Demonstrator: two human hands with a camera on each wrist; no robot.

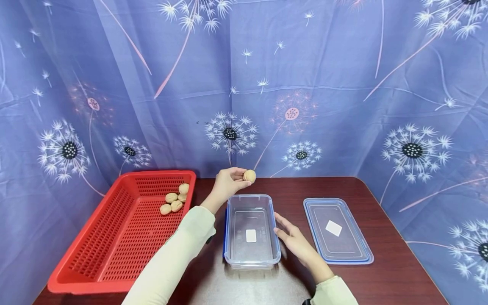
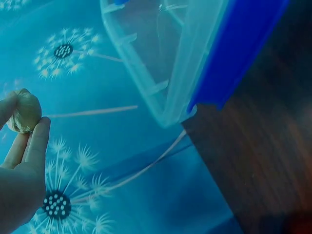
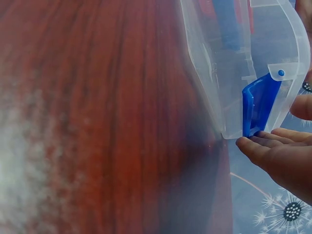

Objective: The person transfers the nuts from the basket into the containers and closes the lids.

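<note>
Between the thumb and fingertips of my left hand (image 1: 228, 183) a pale round walnut (image 1: 249, 176) is pinched. The left wrist view shows the same walnut (image 2: 28, 112) at the left edge. This hand is raised over the far end of a clear plastic box (image 1: 251, 212), which stands lidless on the table with a white label on its floor. My right hand (image 1: 297, 241) is against the box's right side, its fingers nearly straight. In the right wrist view, those fingertips touch low by a blue side clip (image 3: 261, 105), and the thumb is near the rim.
Left of the box, a red plastic basket (image 1: 114, 237) holds several walnuts (image 1: 176, 206) in its far right corner. A clear lid (image 1: 331, 212) with a white label lies right of the box on the brown table (image 1: 396, 254). Behind hangs a blue dandelion-print curtain (image 1: 335, 106).
</note>
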